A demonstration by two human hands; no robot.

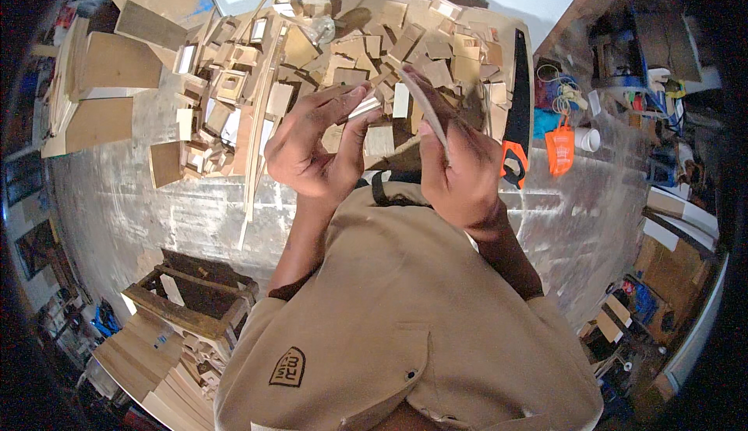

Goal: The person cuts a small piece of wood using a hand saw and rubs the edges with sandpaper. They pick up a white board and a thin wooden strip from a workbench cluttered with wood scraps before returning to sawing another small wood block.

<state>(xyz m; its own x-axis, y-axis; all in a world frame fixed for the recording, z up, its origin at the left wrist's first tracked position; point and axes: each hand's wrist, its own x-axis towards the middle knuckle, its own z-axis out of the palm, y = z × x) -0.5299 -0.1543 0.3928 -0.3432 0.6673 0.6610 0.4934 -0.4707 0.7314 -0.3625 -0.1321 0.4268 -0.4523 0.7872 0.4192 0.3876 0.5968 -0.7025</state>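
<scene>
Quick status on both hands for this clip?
Left hand: closed, holding a small pale piece between thumb and fingers.
Right hand: closed, holding a thin flat piece; material unclear.

A tan work surface [505, 34], mostly hidden, carries a loose, overlapping heap of cut wood pieces [351, 61], many of them flat rectangles. Long thin strips [261, 127] lie along its left part, their near ends reaching out past the heap. A clear plastic bag [319, 30] sits among the pieces toward the far side. A handsaw [517, 96] with an orange handle lies along the right edge. Around it spreads a grey, white-scuffed floor [156, 221], bearing an orange bag [559, 149] just beside a white container [587, 139].
</scene>
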